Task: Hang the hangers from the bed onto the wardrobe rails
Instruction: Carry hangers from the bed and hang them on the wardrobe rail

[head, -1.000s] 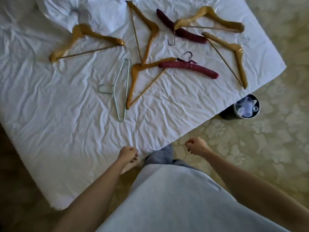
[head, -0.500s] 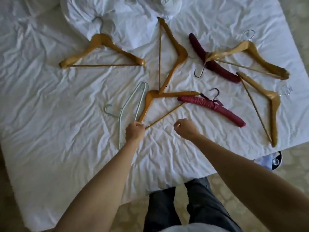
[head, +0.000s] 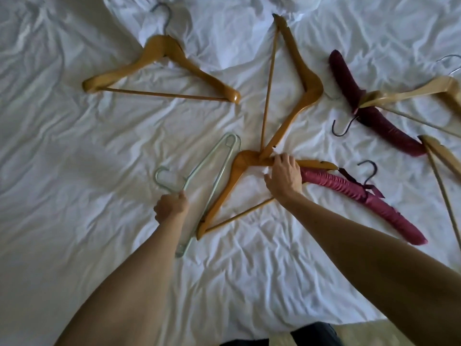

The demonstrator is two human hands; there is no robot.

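Several hangers lie on the white bed (head: pixel 74 151). My left hand (head: pixel 171 207) pinches the neck of a pale wire hanger (head: pixel 212 166) just below its hook. My right hand (head: pixel 284 177) curls its fingers over the upper arm of a wooden hanger (head: pixel 224 193) in the middle. Right beside that hand lies a padded maroon hanger (head: pixel 369 201). Another wooden hanger (head: pixel 296 78) points its end at my right hand. A third wooden hanger (head: pixel 162 71) lies at the upper left.
A second padded maroon hanger (head: pixel 374 118) lies at the upper right, under a light wooden hanger (head: pixel 424 93). One more wooden hanger (head: pixel 441 171) runs along the right edge. Bunched sheets rise at the top. The bed's near edge and patterned floor (head: pixel 374 333) show at the bottom.
Both hands have reached farther onto the bed. My left hand has taken hold of the wire hanger's neck and my right hand has closed over the middle wooden hanger. The camera has leaned in.
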